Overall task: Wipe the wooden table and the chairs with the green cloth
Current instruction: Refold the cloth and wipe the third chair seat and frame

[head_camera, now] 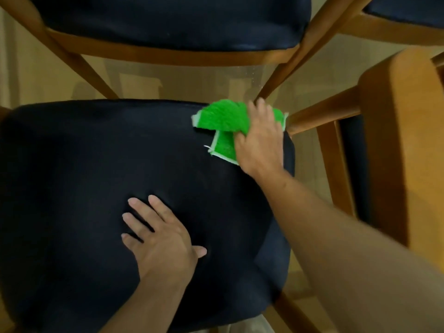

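A chair with a dark blue padded seat (pixel 101 169) fills the middle of the head view. The crumpled green cloth (pixel 222 118) lies on the seat's far right corner. My right hand (pixel 260 143) rests on top of the cloth with its fingers curled round it, pressing it onto the seat. My left hand (pixel 158 236) lies flat on the seat's near middle, fingers spread and straight, holding nothing.
A second blue-seated chair (pixel 168 22) stands just beyond, its wooden legs (pixel 288 68) slanting down beside the cloth. A wooden backrest (pixel 403 131) rises at the right, and a third seat (pixel 408 8) shows at top right. Pale tiled floor (pixel 180 85) lies between them.
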Demonstrator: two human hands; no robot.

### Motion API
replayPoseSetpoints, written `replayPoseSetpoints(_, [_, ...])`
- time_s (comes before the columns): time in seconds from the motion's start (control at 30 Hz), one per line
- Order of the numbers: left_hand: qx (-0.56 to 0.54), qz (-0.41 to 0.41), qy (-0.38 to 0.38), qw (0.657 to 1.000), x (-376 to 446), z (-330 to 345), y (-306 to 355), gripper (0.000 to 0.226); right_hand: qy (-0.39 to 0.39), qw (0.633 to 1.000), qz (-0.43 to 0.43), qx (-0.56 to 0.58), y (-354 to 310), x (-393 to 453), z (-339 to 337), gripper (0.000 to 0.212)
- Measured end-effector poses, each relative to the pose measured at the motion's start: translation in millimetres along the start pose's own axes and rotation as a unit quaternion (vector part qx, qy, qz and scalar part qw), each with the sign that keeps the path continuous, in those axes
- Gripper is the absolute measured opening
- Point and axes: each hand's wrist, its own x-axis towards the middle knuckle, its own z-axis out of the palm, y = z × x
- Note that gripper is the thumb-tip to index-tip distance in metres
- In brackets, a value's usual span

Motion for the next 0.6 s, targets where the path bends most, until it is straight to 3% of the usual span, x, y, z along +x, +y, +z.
replayPoseSetpoints(0.13, [-0.011, 0.001, 0.004, 1.0, -2.0, -2.2, -0.6, 0.144, 0.027, 0.986, 0.163, 0.037, 20.3, -67.6, 11.4, 0.089])
replayPoseSetpoints(0.23, [-0.016, 0.002, 0.003, 1.0, -1.9, -1.7, 0.6, 0.145, 0.033, 0.948, 0.304, 0.086, 20.2, -87.1, 16.6, 0.085])
replayPoseSetpoints(0.3, [-0.017, -0.003, 0.006, 1.0, -0.9, -1.8, 1.3, 0.146, 0.032, 0.935, 0.341, 0.092, 14.0, -81.4, 16.0, 0.083])
replayPoseSetpoints(0.43, [-0.03, -0.01, 0.023, 0.999, -0.5, 0.3, 1.7, 0.149, 0.01, 0.974, 0.225, 0.023, -1.7, -67.1, 13.1, 0.09])
replayPoseSetpoints(0.6, [-0.073, -0.014, 0.023, 0.997, -4.4, -5.9, -2.2, 0.142, -0.137, 0.989, 0.055, 0.03, -33.2, -100.2, 2.1, 0.09])
